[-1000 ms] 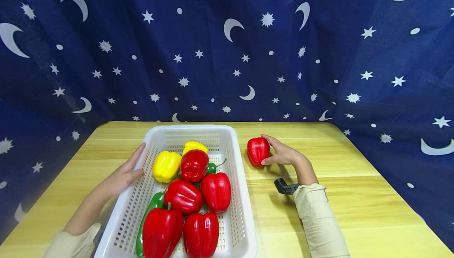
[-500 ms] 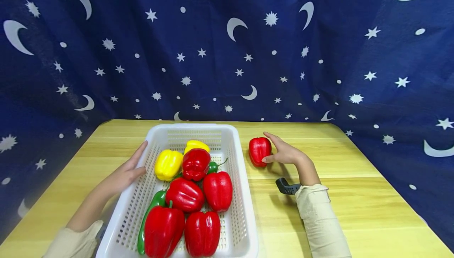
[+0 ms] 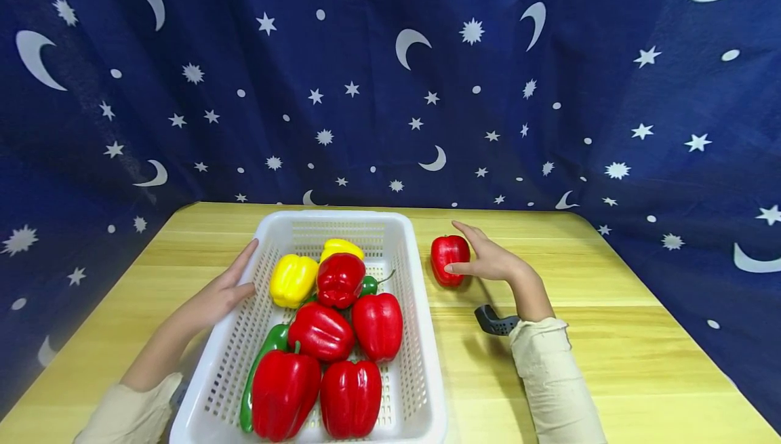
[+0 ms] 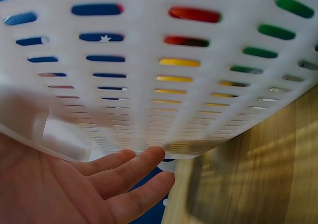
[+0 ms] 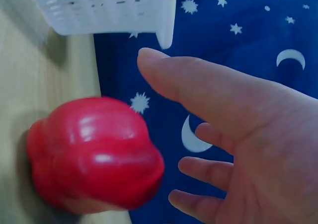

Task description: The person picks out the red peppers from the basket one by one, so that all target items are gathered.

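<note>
A white slotted plastic basket (image 3: 421, 335) stands on the table, with several red bell peppers (image 3: 320, 332), two yellow ones (image 3: 293, 280) and long green chili peppers (image 3: 261, 362) inside. My left hand (image 3: 213, 301) rests at its left rim, thumb across the rim. In the left wrist view the other fingers (image 4: 129, 177) extend loosely along the outside of the wall. Right of the basket, one red bell pepper (image 3: 450, 252) lies on the table. My right hand (image 3: 494, 261) hovers beside it with fingers spread; the right wrist view shows a gap between the hand (image 5: 263, 134) and that pepper (image 5: 99, 154).
The wooden table (image 3: 598, 356) extends to both sides of the basket. A dark blue curtain (image 3: 366, 118) with white moons and stars hangs behind it and along its sides. A black wrist-camera mount (image 3: 495, 322) juts from my right wrist.
My right hand has let go of the red bell pepper, its fingers spreading and drawing back from it. The left hand stays at the basket rim. The whole view shifts slightly.
</note>
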